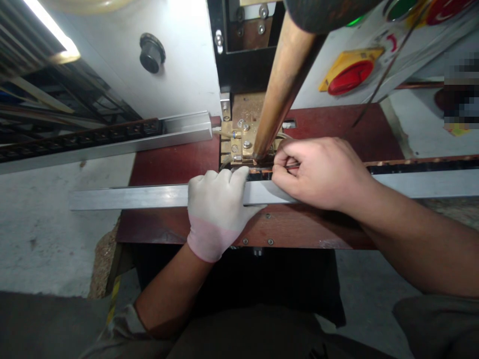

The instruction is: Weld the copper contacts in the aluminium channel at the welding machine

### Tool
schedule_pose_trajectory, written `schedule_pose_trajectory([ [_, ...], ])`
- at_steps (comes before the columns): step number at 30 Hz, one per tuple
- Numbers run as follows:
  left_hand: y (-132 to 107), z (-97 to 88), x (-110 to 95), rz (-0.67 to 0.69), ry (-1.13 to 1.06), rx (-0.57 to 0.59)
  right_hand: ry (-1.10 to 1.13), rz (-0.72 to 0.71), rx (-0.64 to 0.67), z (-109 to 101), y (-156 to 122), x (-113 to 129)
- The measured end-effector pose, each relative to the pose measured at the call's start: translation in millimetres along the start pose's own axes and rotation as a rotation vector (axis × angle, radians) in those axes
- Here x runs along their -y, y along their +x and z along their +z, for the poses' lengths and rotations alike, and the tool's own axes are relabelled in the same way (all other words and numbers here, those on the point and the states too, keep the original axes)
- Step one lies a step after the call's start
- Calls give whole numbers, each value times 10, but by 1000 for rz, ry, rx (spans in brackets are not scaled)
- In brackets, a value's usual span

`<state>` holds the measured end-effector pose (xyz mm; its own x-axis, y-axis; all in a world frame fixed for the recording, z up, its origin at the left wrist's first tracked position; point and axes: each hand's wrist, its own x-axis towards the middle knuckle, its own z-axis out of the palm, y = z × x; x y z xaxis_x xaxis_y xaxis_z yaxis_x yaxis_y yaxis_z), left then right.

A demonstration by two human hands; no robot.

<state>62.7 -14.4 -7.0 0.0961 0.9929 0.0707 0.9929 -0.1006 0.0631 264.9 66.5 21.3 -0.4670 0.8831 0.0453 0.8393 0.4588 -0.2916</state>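
Note:
My left hand (220,204), in a white glove with a pink cuff, is closed over a long silvery metal channel (130,198) lying across the dark red board. A dark strip with copper-coloured parts (259,175) runs along the channel's far side. My bare right hand (318,172) pinches a thin reddish rod (293,166) beside that strip; much of the rod is hidden by the fingers. Just beyond both hands, a copper-coloured round bar (279,89) slants down, its tip close to a brass block (246,135) with bolts and thin hoses.
A second metal channel (187,128) holding a dark strip lies at the back left. Behind the brass block rises a machine with a black knob (150,54) and a red rotary switch (351,78). The dark red board (299,224) has its near edge before me.

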Motion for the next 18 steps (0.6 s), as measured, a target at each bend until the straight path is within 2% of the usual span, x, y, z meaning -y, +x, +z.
schedule_pose_trajectory([
  [7, -19, -11, 4, 20, 20, -10, 47, -68, -13, 40, 14, -75],
  [18, -18, 7, -5, -1, 26, 6, 35, -44, -20, 16, 12, -51],
])
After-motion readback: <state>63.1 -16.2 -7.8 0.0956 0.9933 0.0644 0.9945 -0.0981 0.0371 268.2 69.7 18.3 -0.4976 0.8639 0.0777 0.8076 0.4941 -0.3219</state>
